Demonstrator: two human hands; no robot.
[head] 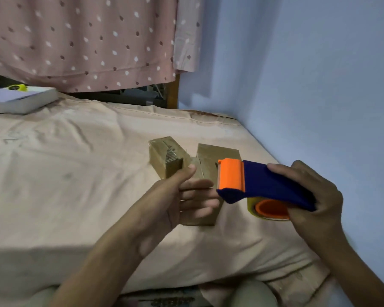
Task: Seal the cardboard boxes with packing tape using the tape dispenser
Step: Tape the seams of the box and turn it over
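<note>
Your right hand point(315, 196) grips the blue-and-orange plastic tape dispenser point(259, 185); your left hand point(184, 196) holds the nearer brown cardboard box point(206, 171) on the bed. Steady it, then press the tape down towards 12 o'clock.

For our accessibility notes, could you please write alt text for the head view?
A right hand holds a blue and orange tape dispenser above two cardboard boxes on a bed, while the left hand grips the nearer box.

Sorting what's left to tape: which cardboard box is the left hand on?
The nearer box, beside the tape dispenser; the left hand covers it. The farther box lies untouched.
</note>
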